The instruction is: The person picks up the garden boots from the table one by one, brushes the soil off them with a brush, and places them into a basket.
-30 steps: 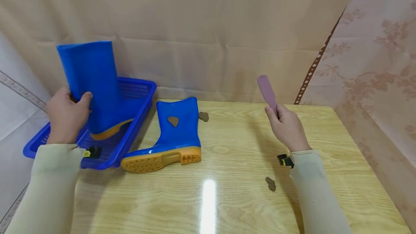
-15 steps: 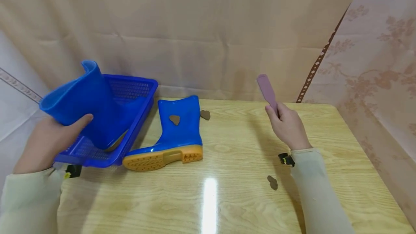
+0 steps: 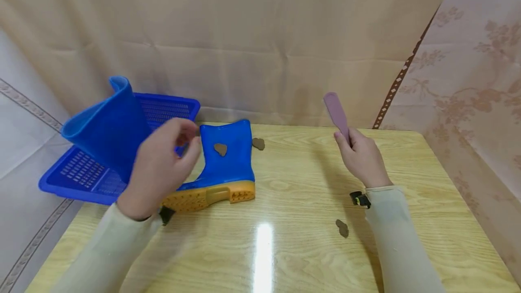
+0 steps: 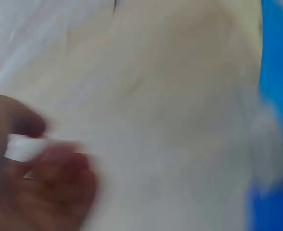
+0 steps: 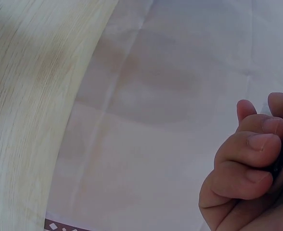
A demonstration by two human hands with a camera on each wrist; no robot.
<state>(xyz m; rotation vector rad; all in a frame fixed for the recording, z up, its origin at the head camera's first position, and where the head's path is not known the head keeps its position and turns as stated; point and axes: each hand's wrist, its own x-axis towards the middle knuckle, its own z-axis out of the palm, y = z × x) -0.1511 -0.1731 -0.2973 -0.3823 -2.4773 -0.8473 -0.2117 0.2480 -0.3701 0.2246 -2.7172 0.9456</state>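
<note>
A blue rain boot (image 3: 111, 132) leans tilted inside the blue plastic basket (image 3: 79, 171), its opening toward the left. My left hand (image 3: 158, 171) is away from it, fingers loosely curled with nothing in them; in the head view it overlaps the basket and the toe of the second boot. That second blue rain boot (image 3: 234, 168) lies on its side, yellow sole toward me, with a brown mud-like piece (image 3: 220, 149) on its shaft. My right hand (image 3: 364, 159) grips a flat mauve paddle-shaped tool (image 3: 336, 111), raised over the table; its lower end is hidden in the fingers (image 5: 237, 185).
On the wood-grain table (image 3: 293, 184) lie a brown piece (image 3: 258, 144) by the boot's shaft and another brown piece (image 3: 342, 228) nearer my right forearm. A beige curtain (image 3: 260, 49) hangs behind the table, and a flowered cloth (image 3: 476, 85) hangs at the right.
The boot in the basket tipped from upright to leaning left. My left hand let go of it and moved right toward the lying boot. The right hand with its tool stayed nearly still.
</note>
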